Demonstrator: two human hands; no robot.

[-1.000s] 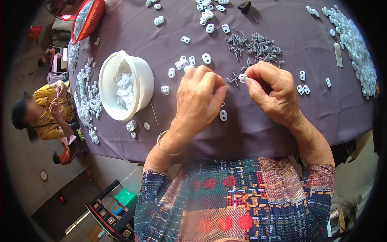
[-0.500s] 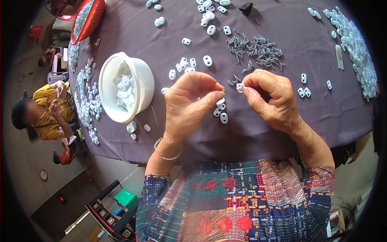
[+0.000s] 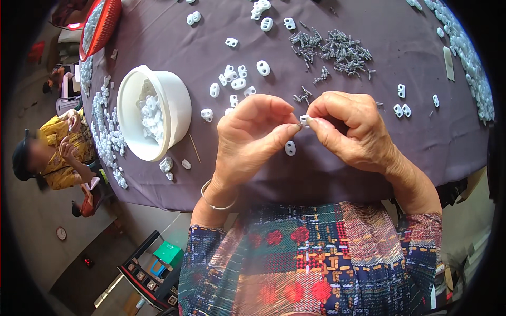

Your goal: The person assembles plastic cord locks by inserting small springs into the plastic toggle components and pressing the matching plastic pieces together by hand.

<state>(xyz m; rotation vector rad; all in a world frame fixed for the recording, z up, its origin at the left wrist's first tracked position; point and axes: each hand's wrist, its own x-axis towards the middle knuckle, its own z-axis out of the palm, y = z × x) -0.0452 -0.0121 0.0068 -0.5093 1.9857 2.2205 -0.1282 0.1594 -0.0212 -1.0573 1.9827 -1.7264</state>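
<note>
A small white plastic cord lock (image 3: 304,121) sits pinched between the thumb and forefinger of my right hand (image 3: 350,126). My left hand (image 3: 255,131) is closed in a pinch against the left side of that piece; anything tiny between its fingertips is too small to make out. Just below the fingertips another white two-holed cord lock (image 3: 290,148) lies on the cloth. Beyond my hands are a few loose metal springs (image 3: 302,95) and a larger pile of springs (image 3: 345,52). Several white cord-lock pieces (image 3: 239,84) are scattered beyond my left hand.
A white tub (image 3: 180,108) part-filled with white pieces stands at the left, a thin stick (image 3: 195,148) beside it. A red basket (image 3: 107,29) holds more. Heaps of white pieces (image 3: 466,58) line the right edge of the purple tablecloth (image 3: 337,184). Another person (image 3: 66,150) sits at far left.
My hands have come together, bringing the left fingertips against the cord lock in my right hand. The whole view has shifted slightly, with the tub and scattered pieces now further left.
</note>
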